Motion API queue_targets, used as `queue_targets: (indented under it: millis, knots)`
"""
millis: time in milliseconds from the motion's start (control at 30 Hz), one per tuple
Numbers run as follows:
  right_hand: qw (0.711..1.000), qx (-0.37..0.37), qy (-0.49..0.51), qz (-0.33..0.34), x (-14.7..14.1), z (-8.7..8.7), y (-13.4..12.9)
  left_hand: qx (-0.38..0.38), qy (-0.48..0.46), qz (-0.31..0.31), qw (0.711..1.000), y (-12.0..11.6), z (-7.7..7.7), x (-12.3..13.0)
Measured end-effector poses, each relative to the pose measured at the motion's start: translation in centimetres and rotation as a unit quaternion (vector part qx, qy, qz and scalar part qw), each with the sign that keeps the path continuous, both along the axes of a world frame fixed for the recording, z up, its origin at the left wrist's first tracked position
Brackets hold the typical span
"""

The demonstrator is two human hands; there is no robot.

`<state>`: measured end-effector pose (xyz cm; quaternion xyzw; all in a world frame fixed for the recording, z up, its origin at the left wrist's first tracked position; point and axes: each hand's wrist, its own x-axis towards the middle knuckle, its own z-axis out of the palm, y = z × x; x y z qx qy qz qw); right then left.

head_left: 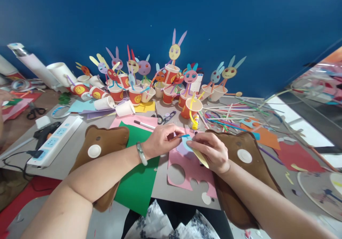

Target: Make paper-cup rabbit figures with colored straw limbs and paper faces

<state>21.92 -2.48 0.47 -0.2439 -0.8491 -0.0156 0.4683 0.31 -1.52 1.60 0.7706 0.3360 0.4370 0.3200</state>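
My left hand (162, 139) is closed on a small blue strip (184, 135), its fingertips pinched near a light blue paper piece (186, 139). My right hand (212, 150) grips that light blue piece along with a pale yellow paper piece (200, 157), which sticks out below the fingers. Both hands nearly meet above pink paper with round holes cut out (173, 187). Green paper (136, 192) lies under the left wrist, which wears a bangle. A marker (144, 125) rests just behind the left hand.
Paper cups with rabbit-faced figures (191, 76) line the blue wall. Brown cushions (107, 146) lie under both forearms. A power strip (56, 141) is at left, scissors (169, 117) behind the hands, straws (227, 114) and red paper (296, 157) at right.
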Motion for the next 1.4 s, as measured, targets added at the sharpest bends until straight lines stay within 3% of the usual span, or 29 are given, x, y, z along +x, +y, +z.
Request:
queue_targets:
  millis: [300, 667, 933, 1400]
  knots:
    - [1.0, 0.002, -0.006, -0.022, 0.05, 0.21, -0.46, -0.005, -0.014, 0.0, 1.0, 0.22, 0.03, -0.03]
    - [0.999, 0.028, -0.016, -0.017, -0.16, 0.04, 0.09, 0.043, 0.042, -0.02, 0.998, 0.14, 0.2, -0.29]
    - [0.998, 0.045, -0.028, -0.015, 0.13, 0.34, 0.02, -0.014, -0.018, -0.023, 0.999, 0.08, 0.17, -0.03]
    - [0.998, 0.054, -0.029, -0.015, 0.09, 0.59, -0.03, -0.117, -0.03, -0.03, 0.992, 0.26, 0.49, -0.02]
